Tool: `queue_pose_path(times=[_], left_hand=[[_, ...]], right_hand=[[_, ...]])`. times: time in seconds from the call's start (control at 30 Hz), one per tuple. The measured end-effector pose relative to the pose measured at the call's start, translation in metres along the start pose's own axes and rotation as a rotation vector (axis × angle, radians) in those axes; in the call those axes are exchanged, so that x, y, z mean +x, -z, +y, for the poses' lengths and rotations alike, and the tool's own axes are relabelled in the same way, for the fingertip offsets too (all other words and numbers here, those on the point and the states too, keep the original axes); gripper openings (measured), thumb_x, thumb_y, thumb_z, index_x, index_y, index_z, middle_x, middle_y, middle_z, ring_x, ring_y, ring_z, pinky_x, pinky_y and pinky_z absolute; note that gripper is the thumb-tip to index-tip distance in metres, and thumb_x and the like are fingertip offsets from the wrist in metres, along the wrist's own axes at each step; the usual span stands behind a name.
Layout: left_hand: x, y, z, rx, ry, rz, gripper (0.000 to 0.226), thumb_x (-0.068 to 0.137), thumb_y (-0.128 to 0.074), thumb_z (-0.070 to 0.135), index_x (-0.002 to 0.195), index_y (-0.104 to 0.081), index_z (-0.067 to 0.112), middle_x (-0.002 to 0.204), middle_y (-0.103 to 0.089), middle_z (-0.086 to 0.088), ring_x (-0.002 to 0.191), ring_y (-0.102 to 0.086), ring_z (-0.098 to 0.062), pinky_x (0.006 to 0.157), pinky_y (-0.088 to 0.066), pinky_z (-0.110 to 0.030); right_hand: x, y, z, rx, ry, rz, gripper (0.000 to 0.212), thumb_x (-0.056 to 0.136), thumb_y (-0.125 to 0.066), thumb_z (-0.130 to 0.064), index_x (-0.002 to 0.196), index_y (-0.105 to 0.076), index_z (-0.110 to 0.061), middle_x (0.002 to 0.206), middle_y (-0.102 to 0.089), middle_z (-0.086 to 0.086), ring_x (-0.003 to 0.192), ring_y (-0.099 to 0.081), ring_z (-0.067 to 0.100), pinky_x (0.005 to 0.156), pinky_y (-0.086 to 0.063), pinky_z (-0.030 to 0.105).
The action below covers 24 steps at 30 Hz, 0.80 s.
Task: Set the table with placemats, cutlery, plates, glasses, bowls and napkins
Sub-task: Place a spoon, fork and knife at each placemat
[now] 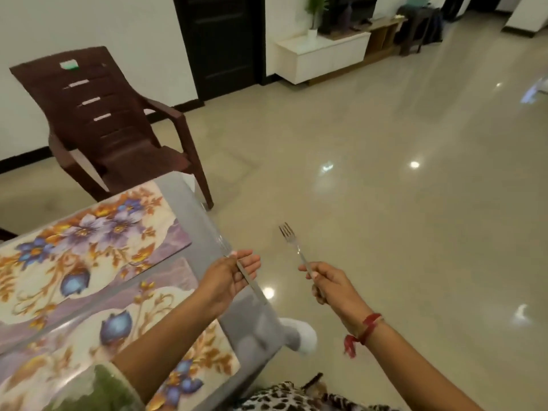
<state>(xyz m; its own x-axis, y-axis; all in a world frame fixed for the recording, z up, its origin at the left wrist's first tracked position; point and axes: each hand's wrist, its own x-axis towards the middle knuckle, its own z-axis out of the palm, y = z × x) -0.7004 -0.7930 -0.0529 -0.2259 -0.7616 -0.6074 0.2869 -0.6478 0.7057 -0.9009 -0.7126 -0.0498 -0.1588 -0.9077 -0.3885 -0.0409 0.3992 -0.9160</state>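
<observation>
Fingers (307,268) of the right hand (332,284) curled round the lower handle of a fork (297,250), thumb side up; grip firm, held in the air over the glossy floor (400,218) at centre frame. Fork's long axis runs on a diagonal, tines toward the upper left of the frame, handle end buried in the fist at lower right. Red thread (366,329) tied at that wrist. Left hand (234,277), left of the fork and well apart from it, pinches a second piece of cutlery (249,280) between thumb and the nearly straight fingers (252,261). Its long axis is also diagonal: handle end toward lower right, past the heel of the hand; head end toward upper left, over the table's right edge. Head is motion-blurred, so cannot tell knife from spoon. Neither piece touches the table (204,215). Table is grey and glass-like, filling the lower left of the frame. Two floral placemats lie on it side by side: far placemat (89,232) toward the left middle, near placemat (118,336) below it, partly under the left forearm. Brown plastic chair (109,129) stands at the table's far end, upper left. Dark door (222,40) top centre; white cabinet (320,54) with a potted plant (315,10) to the door's right.
</observation>
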Motion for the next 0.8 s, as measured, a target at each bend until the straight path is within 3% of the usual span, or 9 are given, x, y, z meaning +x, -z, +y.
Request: queue_pose_path(times=[0.13,0.23,0.37,0.5,0.63,0.8], left_hand=[[0.023,-0.03,0.001,-0.146,-0.025,0.105,0.026,0.103,-0.027,0.009,0.122,-0.044,0.004,0.113,-0.063,-0.02,0.09,-0.067,-0.022,0.07,-0.057,-0.029],[0.035,-0.041,0.005,-0.212,-0.074,0.165,0.03,0.102,-0.024,0.0,0.126,-0.034,0.015,0.102,-0.063,-0.023,0.084,-0.07,-0.025,0.064,-0.06,-0.029],[0.062,-0.053,0.014,-0.276,-0.103,0.266,0.031,0.099,-0.025,-0.006,0.115,-0.044,0.012,0.101,-0.062,-0.024,0.085,-0.068,-0.027,0.066,-0.058,-0.032],[0.099,-0.061,0.027,-0.43,-0.143,0.35,0.02,0.099,-0.032,0.0,0.101,-0.05,0.01,0.099,-0.064,-0.021,0.08,-0.07,-0.027,0.067,-0.057,-0.035],[0.132,-0.059,0.051,-0.6,-0.22,0.412,0.025,0.103,-0.03,0.013,0.096,-0.053,0.008,0.08,-0.073,-0.014,0.07,-0.073,-0.022,0.064,-0.058,-0.034],[0.155,-0.052,0.077,-0.732,-0.324,0.528,0.024,0.103,-0.03,0.013,0.096,-0.053,0.008,0.081,-0.073,-0.014,0.07,-0.073,-0.022,0.067,-0.058,-0.035]], right_hand=[[0.035,0.035,-0.01,0.195,-0.051,-0.033,0.022,0.093,-0.047,0.003,0.102,-0.067,-0.003,0.08,-0.061,0.004,0.059,-0.054,0.008,0.057,-0.049,0.018],[0.06,0.055,-0.013,0.328,-0.099,-0.022,0.015,0.088,-0.055,0.006,0.09,-0.068,0.0,0.073,-0.065,0.009,0.059,-0.059,0.011,0.059,-0.054,0.019],[0.103,0.08,-0.024,0.387,-0.183,-0.076,0.01,0.086,-0.058,0.004,0.092,-0.066,0.006,0.07,-0.064,0.011,0.058,-0.061,0.011,0.058,-0.055,0.018],[0.16,0.103,-0.045,0.309,-0.223,-0.164,0.01,0.086,-0.06,0.003,0.092,-0.067,0.003,0.074,-0.066,0.011,0.062,-0.061,0.014,0.059,-0.055,0.02],[0.222,0.11,-0.07,0.222,-0.282,-0.287,0.014,0.084,-0.06,0.007,0.094,-0.067,0.001,0.077,-0.068,0.009,0.064,-0.063,0.013,0.058,-0.054,0.02],[0.298,0.095,-0.121,0.032,-0.203,-0.439,0.013,0.082,-0.064,0.004,0.091,-0.07,-0.002,0.076,-0.069,0.007,0.066,-0.06,0.012,0.062,-0.053,0.02]])
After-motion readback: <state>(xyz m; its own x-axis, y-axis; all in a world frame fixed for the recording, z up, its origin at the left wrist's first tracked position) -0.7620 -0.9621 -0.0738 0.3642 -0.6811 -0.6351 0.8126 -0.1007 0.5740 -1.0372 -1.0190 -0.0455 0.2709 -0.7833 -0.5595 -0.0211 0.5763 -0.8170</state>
